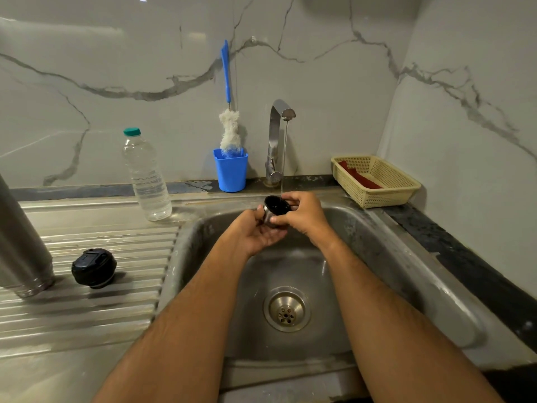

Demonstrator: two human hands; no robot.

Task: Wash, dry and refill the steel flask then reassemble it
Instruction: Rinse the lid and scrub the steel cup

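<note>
Both hands hold the flask's steel cup [276, 209] over the far edge of the sink [392, 251], tilted with its dark inside turned toward the camera, under a thin stream of water [284, 158] running from the tap [276, 135]. The left hand [255, 232] cradles the cup from below with its fingers curled round the steel wall, and the right hand [302, 212] grips the rim and side from the right, thumb pressed on the wall. On the ribbed drainboard [87, 315], at its left edge, the steel flask body [20, 242] stands upright, and the black stopper [94, 267] lies just beside it on its side. A clear plastic bottle with a green cap [146, 175] stands at the drainboard's far right corner. Along the back edge of the counter, a blue cup [231, 173] holds a bottle brush [229, 123]. A cream basket [377, 181] with a red cloth [360, 175] sits in the far right corner.
</note>
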